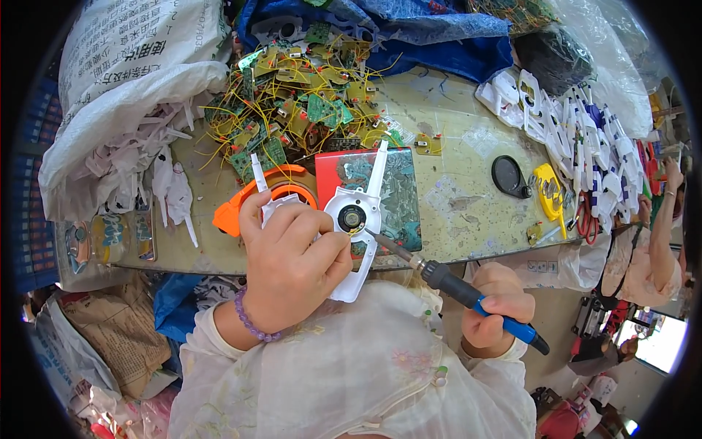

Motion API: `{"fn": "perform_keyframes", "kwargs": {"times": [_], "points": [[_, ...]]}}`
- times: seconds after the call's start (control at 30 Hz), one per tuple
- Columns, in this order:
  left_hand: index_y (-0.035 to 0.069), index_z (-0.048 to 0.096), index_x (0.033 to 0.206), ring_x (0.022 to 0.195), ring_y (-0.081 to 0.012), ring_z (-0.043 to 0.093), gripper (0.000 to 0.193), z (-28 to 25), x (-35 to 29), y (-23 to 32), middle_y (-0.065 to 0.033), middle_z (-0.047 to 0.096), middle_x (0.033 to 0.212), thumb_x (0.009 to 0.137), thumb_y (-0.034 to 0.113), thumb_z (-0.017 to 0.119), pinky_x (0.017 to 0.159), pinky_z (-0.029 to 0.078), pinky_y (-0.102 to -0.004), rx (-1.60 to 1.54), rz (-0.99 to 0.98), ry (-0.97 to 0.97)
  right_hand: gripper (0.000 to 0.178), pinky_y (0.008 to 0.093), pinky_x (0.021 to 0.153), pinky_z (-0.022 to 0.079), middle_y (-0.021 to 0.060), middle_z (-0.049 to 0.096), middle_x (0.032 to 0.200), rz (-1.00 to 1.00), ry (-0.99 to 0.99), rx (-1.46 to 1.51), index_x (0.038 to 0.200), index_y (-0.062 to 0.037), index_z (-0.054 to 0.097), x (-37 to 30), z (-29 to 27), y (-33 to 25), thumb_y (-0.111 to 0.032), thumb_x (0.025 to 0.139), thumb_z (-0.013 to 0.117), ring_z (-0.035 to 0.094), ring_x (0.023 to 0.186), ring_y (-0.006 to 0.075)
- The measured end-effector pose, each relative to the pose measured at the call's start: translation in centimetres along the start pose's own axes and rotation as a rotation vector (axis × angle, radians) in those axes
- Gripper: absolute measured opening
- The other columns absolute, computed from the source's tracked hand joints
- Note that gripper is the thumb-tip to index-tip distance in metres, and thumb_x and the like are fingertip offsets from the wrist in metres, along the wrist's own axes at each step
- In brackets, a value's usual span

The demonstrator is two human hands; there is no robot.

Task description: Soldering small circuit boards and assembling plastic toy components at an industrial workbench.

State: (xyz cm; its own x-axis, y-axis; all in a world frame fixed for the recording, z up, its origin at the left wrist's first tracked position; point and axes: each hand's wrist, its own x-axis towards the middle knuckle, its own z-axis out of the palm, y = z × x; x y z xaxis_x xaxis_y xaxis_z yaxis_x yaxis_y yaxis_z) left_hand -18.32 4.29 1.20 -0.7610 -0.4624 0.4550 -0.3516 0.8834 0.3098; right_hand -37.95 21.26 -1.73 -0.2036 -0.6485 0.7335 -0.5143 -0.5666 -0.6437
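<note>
My left hand [296,256], a purple bead bracelet at its wrist, is closed at the left edge of a white plastic casing [356,282]. Set in the casing is a round black speaker [352,218]. Whether the fingertips also pinch a thin wire there is hidden. My right hand [496,311] grips a blue and black soldering iron [461,287]; its tip reaches the casing just right of the speaker. Under the casing lies a red board with a worn grey-green surface [398,190]. Another white plastic piece [259,174] and an orange ring-shaped holder [238,208] lie behind my left hand.
Green circuit boards with yellow wires [292,102] are heaped at the back. A white sack [146,88] of plastic parts stands left. To the right are a black oval ring [509,177], a yellow tool [548,192], red-handled scissors [587,219] and piled white casings [578,139]. Another person's arm [662,219] shows far right.
</note>
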Motion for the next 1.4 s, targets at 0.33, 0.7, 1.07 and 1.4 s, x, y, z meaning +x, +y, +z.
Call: {"fn": "perform_keyframes", "kwargs": {"times": [0.33, 0.7, 1.07, 1.4], "points": [[0.011, 0.064, 0.072, 0.083, -0.0163, 0.057, 0.014, 0.0, 0.0, -0.1, 0.0027, 0.057, 0.080, 0.063, 0.009, 0.074, 0.095, 0.032, -0.0513, 0.008, 0.010, -0.026, 0.027, 0.0305, 0.040, 0.035, 0.0037, 0.050, 0.057, -0.018, -0.013, 0.027, 0.095, -0.0051, 0.046, 0.5, 0.4, 0.5, -0.031, 0.096, 0.051, 0.043, 0.041, 0.0160], [0.012, 0.063, 0.073, 0.084, -0.0165, 0.058, 0.013, 0.0, 0.0, -0.2, 0.0027, 0.057, 0.081, 0.064, 0.009, 0.073, 0.096, 0.032, -0.0515, -0.010, -0.004, -0.043, 0.014, 0.0307, 0.042, 0.038, 0.0061, 0.055, 0.058, 0.060, -0.088, 0.021, 0.090, -0.0020, 0.059, 2.6, -0.1, -0.8, -0.009, 0.079, 0.063, 0.049, 0.043, 0.0196], [0.011, 0.063, 0.076, 0.096, -0.0183, 0.062, 0.010, 0.1, -0.1, -0.2, 0.0001, 0.066, 0.096, 0.069, 0.008, 0.070, 0.099, 0.034, -0.0502, -0.054, 0.004, -0.055, 0.013, 0.0306, 0.039, 0.034, 0.0047, 0.053, 0.054, 0.024, -0.096, 0.001, 0.088, -0.0010, 0.058, 4.1, 0.0, -0.8, -0.006, 0.078, 0.062, 0.046, 0.039, 0.0184], [0.010, 0.063, 0.076, 0.101, -0.0198, 0.062, 0.008, 0.1, -0.1, -0.3, -0.0009, 0.068, 0.101, 0.070, 0.009, 0.069, 0.099, 0.034, -0.0506, -0.014, 0.029, -0.072, 0.012, 0.0297, 0.037, 0.031, 0.0058, 0.053, 0.055, 0.084, 0.018, 0.115, 0.090, 0.0003, 0.057, 2.3, 0.4, 0.0, -0.005, 0.079, 0.060, 0.043, 0.038, 0.0175]]}}
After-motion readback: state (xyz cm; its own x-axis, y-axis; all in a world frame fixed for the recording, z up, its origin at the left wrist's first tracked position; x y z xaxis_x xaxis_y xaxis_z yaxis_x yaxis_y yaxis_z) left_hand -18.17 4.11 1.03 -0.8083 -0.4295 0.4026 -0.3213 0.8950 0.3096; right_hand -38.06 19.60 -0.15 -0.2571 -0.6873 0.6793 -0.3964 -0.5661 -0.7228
